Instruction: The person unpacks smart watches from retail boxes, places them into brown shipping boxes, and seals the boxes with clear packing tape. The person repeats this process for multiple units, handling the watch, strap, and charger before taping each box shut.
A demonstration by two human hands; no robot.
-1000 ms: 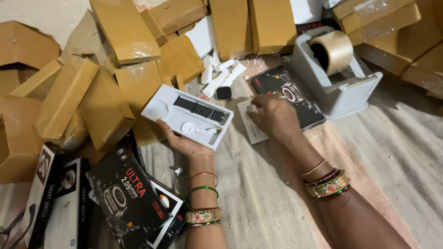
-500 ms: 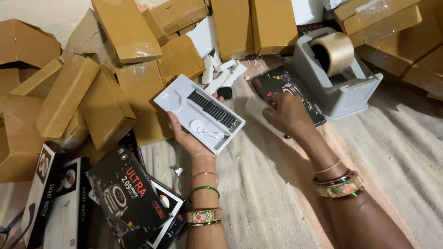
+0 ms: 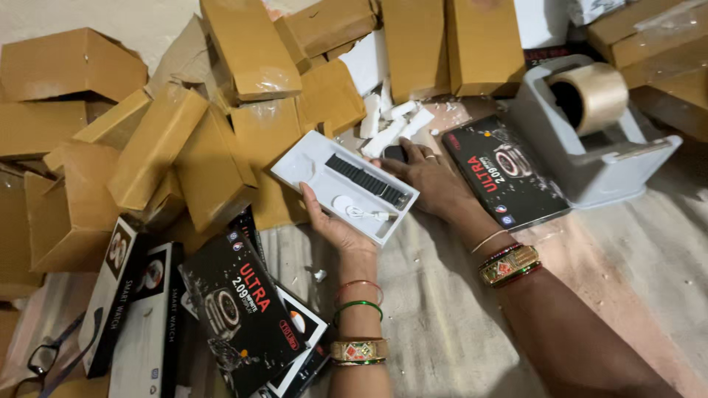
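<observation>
A white rectangular plastic tray [image 3: 345, 186] is held from below in the left hand [image 3: 330, 224], whose grip is closed loosely around the tray's near long edge — thumb up against the side, palm underneath. The tray is tilted and raised a little above the cloth-covered floor [image 3: 442, 324]. In its moulded recesses a black ribbed strap [image 3: 366, 180], a white round puck [image 3: 343, 203] and a thin white cable [image 3: 369, 215] are seen.

The right hand [image 3: 429, 178] is stretched past the tray's far end, fingers spread and only slightly curled, its fingertips touching a small black object [image 3: 396, 152] that lies among white foam scraps [image 3: 391, 125]. Whether that object is gripped cannot be told.

Just beside the right wrist, a flat black printed box [image 3: 501, 173] lies on the floor, and beyond it a grey tape dispenser with a brown tape roll [image 3: 594, 140] is standing. Brown cardboard cartons [image 3: 184, 140] are piled behind and to the left, and more black and white printed boxes [image 3: 243, 309] lie near the left forearm.
</observation>
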